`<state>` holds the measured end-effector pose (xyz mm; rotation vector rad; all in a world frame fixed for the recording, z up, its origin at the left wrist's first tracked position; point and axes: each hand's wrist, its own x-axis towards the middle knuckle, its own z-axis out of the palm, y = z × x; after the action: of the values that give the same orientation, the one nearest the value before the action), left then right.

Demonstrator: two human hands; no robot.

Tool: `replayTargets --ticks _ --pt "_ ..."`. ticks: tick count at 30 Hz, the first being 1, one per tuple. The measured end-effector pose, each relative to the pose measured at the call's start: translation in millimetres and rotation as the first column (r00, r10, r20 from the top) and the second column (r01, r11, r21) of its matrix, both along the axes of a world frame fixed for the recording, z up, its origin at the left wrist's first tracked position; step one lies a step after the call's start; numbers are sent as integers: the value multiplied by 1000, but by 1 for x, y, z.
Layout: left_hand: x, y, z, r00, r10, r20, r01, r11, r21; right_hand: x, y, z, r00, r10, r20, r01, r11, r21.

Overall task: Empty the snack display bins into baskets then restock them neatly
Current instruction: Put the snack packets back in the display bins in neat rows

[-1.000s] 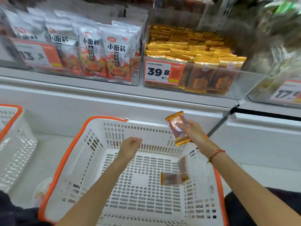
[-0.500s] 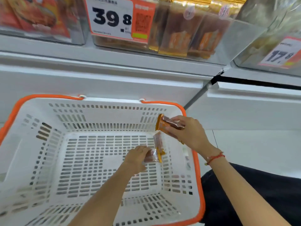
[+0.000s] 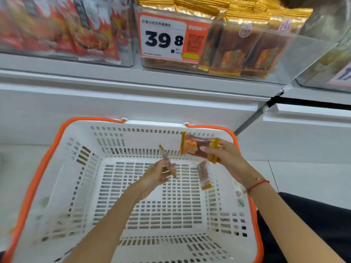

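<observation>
Fingers: left hand [image 3: 153, 177] pinches a thin packet [image 3: 168, 164]; right hand [image 3: 226, 158] grips a gold packet [image 3: 191, 145].
Basket [image 3: 57, 149]: third packet [image 3: 204, 175] on right wall.

The price tag [image 3: 173, 37] on the clear snack bin [image 3: 284, 59] reads "39 8"; its smaller print seems too blurred to read.

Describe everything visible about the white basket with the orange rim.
The white slotted plastic basket with an orange rim sits upright on the pale floor below the display bins, filling the lower frame. Its walls and floor are pierced by rows of slots, and two white clips sit on the far edge. One gold-edged clear snack packet appears to lie inside, near the right wall. The left hand and right hand hold packets above it; neither visibly touches it.
</observation>
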<state>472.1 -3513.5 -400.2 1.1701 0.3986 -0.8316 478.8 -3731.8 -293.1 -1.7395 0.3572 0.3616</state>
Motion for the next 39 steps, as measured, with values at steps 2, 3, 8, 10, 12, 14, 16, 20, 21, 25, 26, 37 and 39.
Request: replayTargets --ticks 2,3,8,10,12,14,16,20,21,25,26,37,39 --pt "-4 15 15 1000 17 3 -17 993 -114 0 7 5 996 89 18 -88 996 -18" --pt "-5 20 22 999 33 2 -33 986 -165 1 10 8 989 143 31 -141 987 -74" --pt "-9 29 45 998 48 44 -34 963 -267 14 13 38 882 471 9 -448 844 -293" --pt "-9 32 51 996 15 84 7 967 -254 16 24 52 792 604 -92 -597 734 -323" --pt "-8 34 63 992 -26 127 51 978 -203 16 39 57 749 655 -98 -642 680 -354" --pt "-5 31 76 976 -46 214 80 984 -156 14 54 53 789 615 22 -555 727 -403" --pt "-4 24 88 967 -22 252 56 991 -126 10 64 42 861 475 179 -368 828 -423" --pt "-6 8 91 946 11 323 5 999 -49 -6 79 29 918 116 380 32 932 -361" --pt "-8 4 89 941 20 339 -11 1000 -29 -8 81 30 913 63 404 91 932 -351" --pt "-13 -19 86 925 52 377 -57 998 0 -11 71 21 980 31 196 16 972 -236" --pt "-13 -27 87 923 40 382 -48 999 10 -15 67 15 987 78 139 -51 981 -185" --pt "13 -92 -14 905 -380 188 272 860 431 -19 -25 43 901 -65 428 235 903 -359" --pt "15 -116 -41 919 -375 122 276 831 483 -12 -28 38 897 -125 424 275 908 -315"
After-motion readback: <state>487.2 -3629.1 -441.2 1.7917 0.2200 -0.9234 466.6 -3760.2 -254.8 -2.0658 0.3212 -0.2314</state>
